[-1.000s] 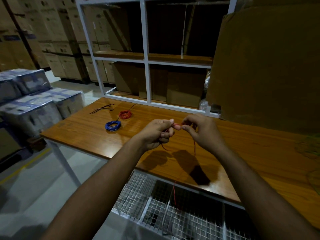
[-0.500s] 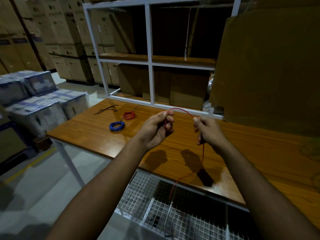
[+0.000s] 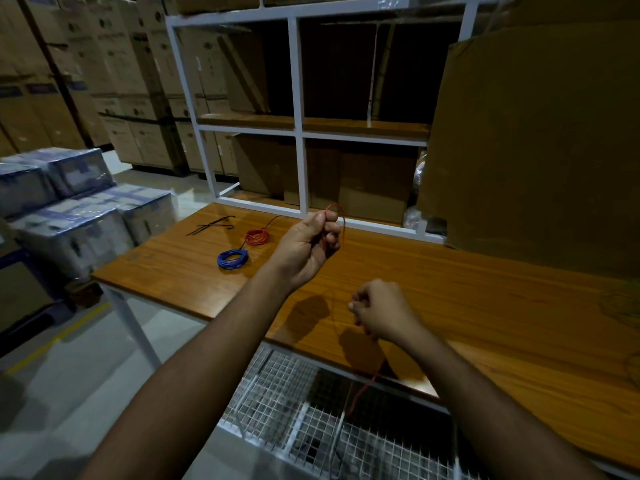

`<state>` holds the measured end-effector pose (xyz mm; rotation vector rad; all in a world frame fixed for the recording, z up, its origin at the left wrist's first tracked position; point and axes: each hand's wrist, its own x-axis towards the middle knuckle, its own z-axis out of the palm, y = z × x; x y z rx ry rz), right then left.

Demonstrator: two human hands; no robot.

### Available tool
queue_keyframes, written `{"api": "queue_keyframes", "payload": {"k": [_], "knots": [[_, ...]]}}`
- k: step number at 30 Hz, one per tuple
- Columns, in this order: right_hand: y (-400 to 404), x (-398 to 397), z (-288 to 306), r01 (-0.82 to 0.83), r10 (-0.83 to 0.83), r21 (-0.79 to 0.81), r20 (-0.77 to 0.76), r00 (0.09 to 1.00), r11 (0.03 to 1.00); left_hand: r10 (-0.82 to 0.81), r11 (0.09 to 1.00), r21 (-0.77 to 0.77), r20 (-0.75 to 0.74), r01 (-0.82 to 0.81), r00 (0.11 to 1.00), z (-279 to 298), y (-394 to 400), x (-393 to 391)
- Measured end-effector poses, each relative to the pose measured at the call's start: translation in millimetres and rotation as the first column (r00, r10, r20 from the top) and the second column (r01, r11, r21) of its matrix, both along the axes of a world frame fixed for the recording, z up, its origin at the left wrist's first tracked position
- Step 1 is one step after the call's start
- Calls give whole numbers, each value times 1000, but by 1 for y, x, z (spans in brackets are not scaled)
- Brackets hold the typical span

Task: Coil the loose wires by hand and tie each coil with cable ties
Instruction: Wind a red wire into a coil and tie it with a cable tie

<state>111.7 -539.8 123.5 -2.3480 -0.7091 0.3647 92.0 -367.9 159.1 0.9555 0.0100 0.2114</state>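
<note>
Hands have parted: right hand dropped toward the table edge, gripping the red wire; left hand pinches its loop higher. Beyond lie blue coil, red coil, cable ties, white shelving.

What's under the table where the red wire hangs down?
A white wire basket sits under the table edge. The red wire drops from the right hand into it. Its far end is too dark to see.
</note>
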Motion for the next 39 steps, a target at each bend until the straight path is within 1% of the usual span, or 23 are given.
{"api": "queue_keyframes", "payload": {"k": [1, 3, 5, 8, 10, 12, 13, 15, 16, 18, 20, 23, 25, 27, 29, 31, 32, 33, 34, 35, 36, 38, 39], "knots": [[1, -5, 14, -73, 78, -67, 81, 994, 995, -5, 1000, 17, -7, 5, 1000, -1, 0, 0], [-2, -12, 42, -199, 217, -129, 148, 965, 971, -25, 999, 30, -22, 25, 999, -2, 2, -1], [-8, -13, 67, -252, 283, -151, 241, 928, 956, -27, 996, 83, -34, 29, 999, -2, 3, -3], [-17, -10, 89, -177, 203, -98, 459, 865, 979, -35, 970, 236, -59, 48, 998, 0, 2, -8], [-20, -7, 94, -136, 126, -27, 584, 802, 990, -16, 926, 373, -86, 47, 996, 4, 0, -11], [-19, -1, 96, -114, 54, 50, 651, 757, 992, -28, 886, 457, -114, 77, 993, 6, 0, -13], [-18, 4, 95, -113, 20, 100, 655, 755, 989, -51, 879, 464, -127, 105, 991, 7, -1, -14], [-15, 15, 94, -111, -38, 181, 662, 748, 977, -132, 890, 419, -140, 179, 981, 8, -4, -16], [-13, 21, 93, -100, -49, 180, 674, 738, 978, -174, 894, 393, -132, 213, 976, 8, -5, -17], [-10, 34, 90, -67, -18, 100, 675, 738, 993, -236, 893, 367, -108, 260, 966, 8, -6, -17], [-10, 46, 87, -78, 32, 51, 593, 805, 996, -293, 892, 337, -79, 302, 953, 8, -3, -17], [-15, 62, 81, -152, 93, 139, 360, 928, 979, -378, 895, 240, -38, 375, 925, 6, 4, -17], [-17, 65, 75, -179, 135, 197, 219, 966, 964, -438, 892, 125, 10, 433, 899, 4, 8, -17], [-22, 67, 70, -195, 179, 244, 84, 980, 950, -445, 895, -10, 57, 446, 894, 4, 9, -17], [-32, 77, 58, -234, 277, 301, -107, 955, 924, -390, 907, -138, 81, 398, 917, 6, 11, -16], [-45, 90, 40, -255, 388, 412, -281, 878, 875, -312, 918, -224, 101, 327, 945, 7, 13, -16], [-51, 95, 32, -220, 427, 491, -360, 830, 843, -277, 924, -245, 103, 294, 955, 7, 15, -15], [-55, 96, 23, -144, 444, 567, -436, 783, 811, -249, 930, -253, 99, 267, 963, 7, 15, -14], [-56, 94, 15, -52, 435, 615, -493, 754, 787, -227, 936, -253, 93, 243, 969, 7, 14, -13], [-55, 91, 7, 31, 393, 631, -520, 758, 775, -211, 941, -251, 87, 226, 974, 6, 13, -12], [-51, 85, 0, 90, 311, 616, -513, 800, 783, -196, 945, -250, 81, 210, 977, 6, 12, -11], [-39, 72, -10, 164, 99, 538, -426, 899, 827, -165, 955, -241, 60, 175, 984, 6, 8, -8], [-32, 64, -14, 203, -1, 502, -374, 927, 841, -150, 960, -231, 50, 157, 987, 6, 6, -6]]}}
